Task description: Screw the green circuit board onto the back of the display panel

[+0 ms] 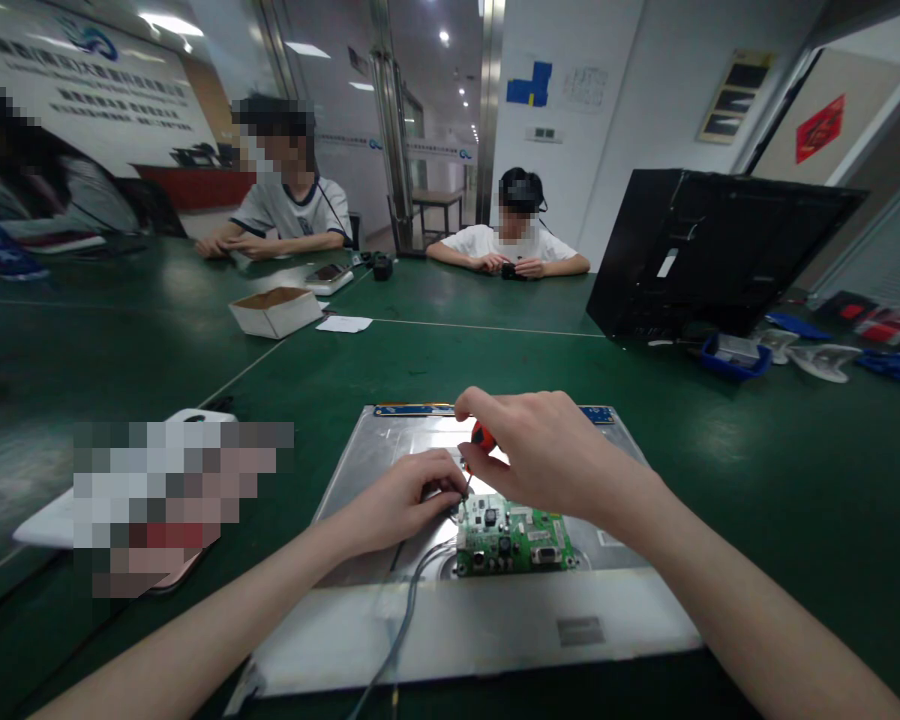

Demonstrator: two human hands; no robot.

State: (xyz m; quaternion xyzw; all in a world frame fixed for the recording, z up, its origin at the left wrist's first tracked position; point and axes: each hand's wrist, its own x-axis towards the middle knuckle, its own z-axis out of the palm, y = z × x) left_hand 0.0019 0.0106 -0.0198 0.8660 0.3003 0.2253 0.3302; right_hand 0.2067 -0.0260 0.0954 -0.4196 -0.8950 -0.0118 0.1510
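A screwdriver with a red and black handle points down in my right hand, whose fingers are closed around the handle. Its thin shaft meets the upper left corner of a green circuit board. Beside that tip, my left hand has its fingertips pinched together; whatever lies between them is hidden. The board lies on the metal back of a flat display panel, which has a blue strip along its far edge. Grey cables run from the board's left side toward me.
Left of the panel lie a white device and a partly blurred pinkish one. An open box and paper sit farther back. A black monitor and blue tray stand at right. People sit across the green table.
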